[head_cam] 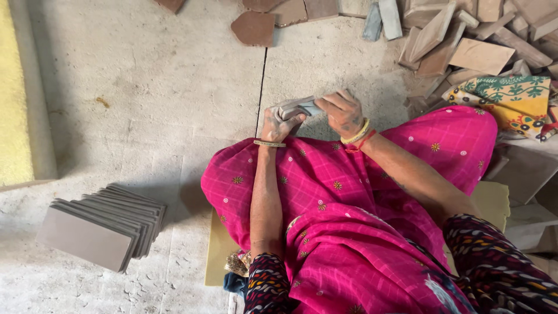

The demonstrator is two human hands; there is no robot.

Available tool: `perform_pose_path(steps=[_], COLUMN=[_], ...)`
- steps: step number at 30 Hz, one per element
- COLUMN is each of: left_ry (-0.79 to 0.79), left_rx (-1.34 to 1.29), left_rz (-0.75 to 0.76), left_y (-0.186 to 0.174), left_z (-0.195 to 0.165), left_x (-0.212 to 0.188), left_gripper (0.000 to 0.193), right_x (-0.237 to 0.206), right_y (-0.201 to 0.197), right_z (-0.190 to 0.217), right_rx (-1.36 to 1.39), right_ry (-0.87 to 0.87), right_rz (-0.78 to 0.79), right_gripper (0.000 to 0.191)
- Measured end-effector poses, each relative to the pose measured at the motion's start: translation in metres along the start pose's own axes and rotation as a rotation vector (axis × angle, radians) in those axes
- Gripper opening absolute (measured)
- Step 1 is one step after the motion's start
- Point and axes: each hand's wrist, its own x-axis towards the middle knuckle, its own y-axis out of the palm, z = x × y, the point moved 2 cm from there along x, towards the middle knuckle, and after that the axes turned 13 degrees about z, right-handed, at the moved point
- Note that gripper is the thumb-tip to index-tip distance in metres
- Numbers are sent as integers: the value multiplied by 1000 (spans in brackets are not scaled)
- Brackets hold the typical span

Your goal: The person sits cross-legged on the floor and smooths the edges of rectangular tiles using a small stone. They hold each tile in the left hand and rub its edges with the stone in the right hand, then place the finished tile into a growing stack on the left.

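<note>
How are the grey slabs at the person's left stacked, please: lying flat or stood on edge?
On edge: the grey slabs lean in a row on the concrete floor, thin top edges showing.

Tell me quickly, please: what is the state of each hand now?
Left hand: fingers closed on the grey stone piece.
Right hand: fingers closed on the same grey stone piece, from the other end.

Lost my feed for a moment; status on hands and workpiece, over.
Left hand and right hand both gripping small grey stone tile. Leaning stack of grey rectangular tiles off left. Nothing between.
</note>
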Motion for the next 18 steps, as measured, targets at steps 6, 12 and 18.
perform_pose_path(steps=[6, 12, 18], left_ry=[204, 70, 53], left_rx=[30, -107, -257], left_rz=[11, -33, -65], left_y=[1, -5, -4], left_z=[29, 20, -16], left_x=[0, 2, -2], left_gripper=[31, 35, 48], right_x=[12, 13, -34], right_y=[25, 36, 28], right_z=[47, 16, -31], right_rx=[-148, -264, 272], right_ry=[-150, -132, 331], right_rz=[-52, 0, -11], right_gripper=[13, 12, 4])
